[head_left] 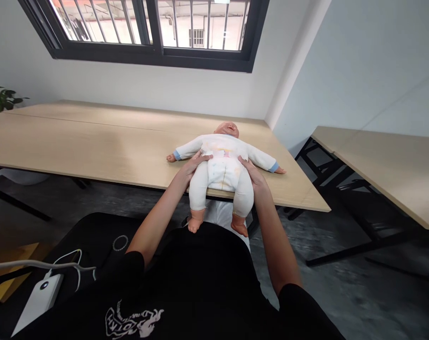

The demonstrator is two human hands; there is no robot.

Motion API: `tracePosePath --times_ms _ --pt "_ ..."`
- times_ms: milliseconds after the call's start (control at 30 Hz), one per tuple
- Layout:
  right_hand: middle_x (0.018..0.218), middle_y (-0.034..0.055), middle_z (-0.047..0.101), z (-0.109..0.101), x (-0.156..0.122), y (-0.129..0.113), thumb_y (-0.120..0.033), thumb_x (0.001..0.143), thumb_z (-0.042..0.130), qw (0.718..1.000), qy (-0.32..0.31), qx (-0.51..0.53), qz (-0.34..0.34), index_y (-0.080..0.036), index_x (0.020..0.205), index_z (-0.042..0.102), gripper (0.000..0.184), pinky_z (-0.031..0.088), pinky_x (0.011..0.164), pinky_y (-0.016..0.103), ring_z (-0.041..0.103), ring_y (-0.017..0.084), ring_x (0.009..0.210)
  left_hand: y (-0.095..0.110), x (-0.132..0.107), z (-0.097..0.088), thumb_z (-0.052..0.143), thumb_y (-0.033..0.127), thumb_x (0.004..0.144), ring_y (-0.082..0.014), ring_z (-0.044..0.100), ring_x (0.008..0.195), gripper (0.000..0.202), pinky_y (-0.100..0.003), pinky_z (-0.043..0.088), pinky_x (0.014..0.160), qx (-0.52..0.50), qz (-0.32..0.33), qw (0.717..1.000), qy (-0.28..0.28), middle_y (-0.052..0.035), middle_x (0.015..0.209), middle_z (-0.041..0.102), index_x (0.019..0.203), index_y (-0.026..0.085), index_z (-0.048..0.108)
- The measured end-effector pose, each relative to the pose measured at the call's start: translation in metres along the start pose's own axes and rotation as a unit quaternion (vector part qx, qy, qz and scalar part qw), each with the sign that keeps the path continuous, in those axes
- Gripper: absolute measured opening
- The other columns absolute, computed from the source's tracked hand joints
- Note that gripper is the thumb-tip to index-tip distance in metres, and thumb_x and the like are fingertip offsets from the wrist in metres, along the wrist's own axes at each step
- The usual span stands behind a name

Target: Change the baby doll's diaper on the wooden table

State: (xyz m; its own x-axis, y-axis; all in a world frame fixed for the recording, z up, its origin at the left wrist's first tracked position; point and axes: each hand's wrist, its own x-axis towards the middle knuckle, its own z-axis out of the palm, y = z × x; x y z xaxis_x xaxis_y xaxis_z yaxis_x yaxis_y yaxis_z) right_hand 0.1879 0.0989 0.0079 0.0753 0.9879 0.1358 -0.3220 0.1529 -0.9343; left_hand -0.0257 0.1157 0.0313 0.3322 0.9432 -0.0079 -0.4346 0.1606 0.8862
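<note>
A baby doll (222,163) in a white romper with blue cuffs lies on its back at the near edge of a light wooden table (94,141). Its arms are spread and its legs hang over the edge. My left hand (195,164) grips the doll's waist on its left side, fingers wrapped over the romper. My right hand (252,171) grips the opposite side of the waist, fingers pressed against the cloth.
A second wooden table (381,165) on a black frame stands to the right, with a floor gap between. A window (154,28) is on the far wall, a plant (2,97) at far left. A white power bank (39,297) with cable lies at lower left.
</note>
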Motion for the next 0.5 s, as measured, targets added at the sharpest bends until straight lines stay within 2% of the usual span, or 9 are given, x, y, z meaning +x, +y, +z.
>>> tracePosePath --times_ms 67,167,300,500 --pt "0.135 0.0079 0.063 0.004 -0.005 -0.006 -0.050 0.070 0.084 0.998 -0.026 0.044 0.043 -0.022 0.142 0.045 0.087 0.059 0.101 0.044 0.069 0.025 0.113 0.002 -0.001 0.002 0.085 0.021 0.066 -0.0335 0.053 0.138 0.077 -0.051 0.039 0.121 0.015 0.006 1.000 0.022 -0.0080 0.140 0.063 0.137 0.024 0.054" --pt "0.143 0.0063 0.057 0.012 -0.013 -0.017 -0.047 0.073 0.082 0.997 -0.030 0.057 0.031 -0.027 0.147 0.038 0.088 0.058 0.103 0.043 0.065 0.025 0.120 0.004 -0.004 0.005 0.084 0.023 0.066 -0.0329 0.049 0.142 0.075 -0.051 0.037 0.122 0.023 0.035 0.999 0.023 -0.0067 0.142 0.061 0.135 0.026 0.055" --pt "0.149 0.0066 0.051 0.021 -0.025 -0.035 -0.054 0.074 0.078 0.998 -0.038 -0.008 -0.048 -0.028 0.145 0.042 0.084 0.059 0.102 0.049 0.060 0.028 0.128 0.012 -0.012 0.012 0.083 0.026 0.064 -0.0331 0.049 0.142 0.076 -0.051 0.040 0.119 0.027 0.100 0.994 -0.043 -0.0076 0.140 0.063 0.134 0.026 0.054" --pt "0.150 0.0074 0.050 0.025 -0.058 -0.070 -0.056 0.077 0.075 0.978 -0.022 -0.091 -0.188 -0.028 0.145 0.043 0.080 0.051 0.112 0.048 0.051 0.027 0.137 0.032 -0.043 0.035 0.087 0.032 0.063 -0.0358 0.047 0.142 0.088 -0.049 0.043 0.118 0.029 0.180 0.978 -0.098 -0.0093 0.145 0.058 0.142 0.025 0.049"
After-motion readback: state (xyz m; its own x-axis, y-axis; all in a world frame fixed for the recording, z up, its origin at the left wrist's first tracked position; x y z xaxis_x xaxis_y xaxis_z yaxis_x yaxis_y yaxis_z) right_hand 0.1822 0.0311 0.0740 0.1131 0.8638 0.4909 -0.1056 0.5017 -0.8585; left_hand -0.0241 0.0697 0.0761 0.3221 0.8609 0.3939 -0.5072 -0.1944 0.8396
